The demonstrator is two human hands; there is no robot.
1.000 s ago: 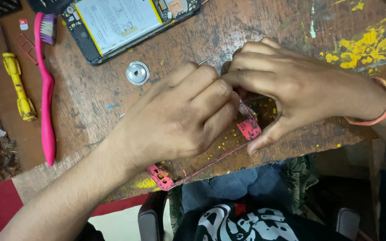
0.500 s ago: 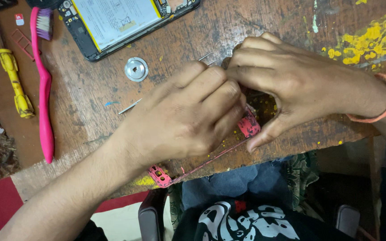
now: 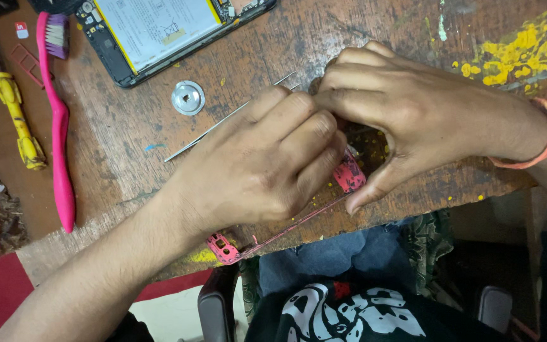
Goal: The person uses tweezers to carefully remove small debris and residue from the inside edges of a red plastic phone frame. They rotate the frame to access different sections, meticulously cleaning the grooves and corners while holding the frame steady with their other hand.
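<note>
Now pressed close together near the middle of the table. Left hand (image 3: 261, 164) fingers (image 3: 299, 130) curled down tight, tips tucked against the right hand (image 3: 406, 117), gripping a pink frame (image 3: 348, 174) along with it. Right hand fingers bent over from the far side, thumb stretched out low and pushed against the pink frame's right end. Hard to tell just how each fingertip sits, since the knuckles hide them. Pink frame thin and long, running from under the hands down left to its other end (image 3: 223, 247) at the near edge of the table, partly hanging past it. Left arm coming up from the near left, right arm coming in from the right with an orange band (image 3: 542, 142) on the wrist.

Further out, thin metal tweezers (image 3: 223, 123) lying flat, poking out from under the left hand toward the left. Small round silver disc (image 3: 188, 98) just beyond. Open phone (image 3: 159, 28) at the far side, insides showing. Pink brush (image 3: 58, 120) and yellow screwdriver (image 3: 17, 120) far left, side by side. Wooden table (image 3: 128, 164) worn and scratched, with yellow paint spots (image 3: 514, 50) at the far right. Red floor patch at the near left, dark printed clothes below.
</note>
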